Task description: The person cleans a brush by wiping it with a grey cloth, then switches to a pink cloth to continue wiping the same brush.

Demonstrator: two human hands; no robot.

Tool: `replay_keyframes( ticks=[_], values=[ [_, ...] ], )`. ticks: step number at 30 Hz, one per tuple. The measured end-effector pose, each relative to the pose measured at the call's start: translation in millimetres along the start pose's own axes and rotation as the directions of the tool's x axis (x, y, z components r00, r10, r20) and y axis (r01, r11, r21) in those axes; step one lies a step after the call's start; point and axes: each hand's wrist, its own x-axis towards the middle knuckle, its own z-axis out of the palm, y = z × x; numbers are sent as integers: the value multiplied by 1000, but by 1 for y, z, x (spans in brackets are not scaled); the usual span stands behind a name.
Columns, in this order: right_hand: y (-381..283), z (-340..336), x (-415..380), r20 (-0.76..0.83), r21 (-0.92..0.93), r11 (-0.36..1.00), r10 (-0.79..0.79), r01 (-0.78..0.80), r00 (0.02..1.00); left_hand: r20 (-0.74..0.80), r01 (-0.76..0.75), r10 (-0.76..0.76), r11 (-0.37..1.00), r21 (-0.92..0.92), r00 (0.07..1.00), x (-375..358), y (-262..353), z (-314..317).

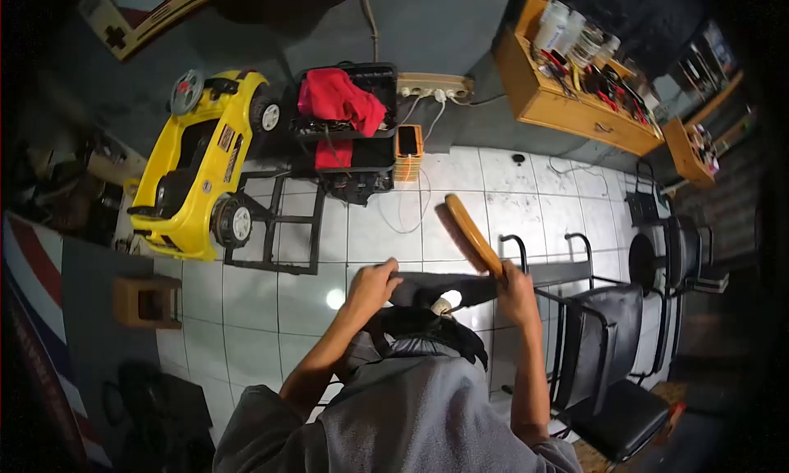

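Note:
My right hand (516,294) is closed around the end of a brush with a long, curved wooden handle (468,226). Reddish-brown bristles line the brush's left side, and its far end points up and away from me. A dark strip of cloth (427,288) stretches across in front of my waist. My left hand (374,286) grips the left end of this cloth, fingers curled over it. On the right, the cloth passes by my right hand and extends beyond it.
A yellow toy car (197,165) stands on a black metal frame (316,226) at left. Black crates (394,83) hold red cloth. Black-cushioned chairs (604,325) are close on my right. A wooden wall shelf (526,78) carries bottles and tools. A wooden stool (136,300) sits left.

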Motion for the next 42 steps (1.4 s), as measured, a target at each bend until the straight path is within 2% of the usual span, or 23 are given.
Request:
replay_keyframes(
  ticks=[2, 5, 6, 7, 10, 11, 12, 13, 14, 15, 16, 20, 22, 23, 25, 27, 29, 31, 33, 36, 38, 41, 42],
  values=[
    [-10, 2, 6, -223, -31, 992, -126, 122, 967, -80, -18, 22, 999, 41, 997, 19, 11, -31],
    [-71, -20, -4, -445, 104, 995, 50, -4, 894, -283, -145, 126, 988, -46, 951, 28, 58, -99],
    [-81, -18, -8, -516, 283, 951, 45, 121, 855, -367, -279, 254, 960, -17, 895, 24, 68, -116],
    [-96, -19, -7, -602, 203, 909, -176, 363, 779, -452, -404, 372, 914, 27, 811, 22, 71, -125],
    [-87, 27, -10, -558, 818, 231, 100, 527, 824, -489, -493, 438, 870, 18, 754, -1, 44, -116],
    [-84, 54, -16, -636, 425, 867, 82, 260, 767, -475, -378, 276, 916, -132, 836, -15, 24, -94],
    [-89, 58, -26, -477, 74, 997, 9, 30, 879, -330, -269, 245, 963, -29, 912, -23, 18, -94],
    [-50, 96, -34, -346, 29, 999, -19, 31, 938, -129, -195, 195, 981, 14, 972, -30, -8, -82],
    [-52, 105, -38, -47, 61, 984, 171, -168, 984, 145, -91, 82, 994, 56, 986, -42, -30, -77],
    [-36, 128, -47, -4, 59, 974, 221, -220, 975, 385, 23, -95, 982, 187, 918, -58, -54, -74],
    [-42, 135, -51, 6, 55, 974, 219, -219, 976, 416, 74, -88, 996, 49, 905, -60, -63, -77],
    [-66, 128, -45, -102, 128, 981, 160, -146, 982, 313, 198, -169, 978, -63, 935, -42, -39, -110],
    [-93, 105, -32, -253, 151, 984, 130, -94, 959, -21, -106, 104, 983, -147, 994, -28, -50, -106],
    [-117, 86, -29, -223, 186, 944, 309, -271, 925, -120, -138, 116, 972, -190, 986, -19, -32, -119],
    [-122, 77, -35, -435, 424, 905, 170, 35, 884, -313, -224, 156, 955, -196, 937, -14, 3, -142],
    [-148, 65, -27, -689, 253, 859, -163, 446, 706, -498, -403, 336, 915, -28, 800, -20, 5, -146],
    [-132, 88, -31, -758, 246, 899, -55, 363, 650, -460, -418, 351, 907, -50, 816, -33, -2, -137],
    [-118, 114, -49, -504, 254, 965, 194, -71, 842, -261, -214, 152, 949, -232, 953, -43, -19, -109],
    [-96, 132, -59, -78, 201, 967, 175, -156, 982, 276, 183, -195, 981, 70, 941, -64, -63, -82],
    [-68, 162, -69, -10, 77, 963, 258, -257, 966, 289, 59, -70, 997, 45, 955, -77, -93, -76],
    [-68, 158, -73, -24, 211, 937, 289, -278, 957, 306, 269, -256, 963, -2, 917, -74, -83, -87],
    [-100, 125, -51, -154, 473, 829, 411, -298, 899, -116, -53, 28, 975, -218, 993, -48, -53, -98],
    [-109, 112, -44, -332, 473, 874, 298, -116, 895, -227, -149, 100, 966, -213, 969, -38, -27, -115]
  ],
)
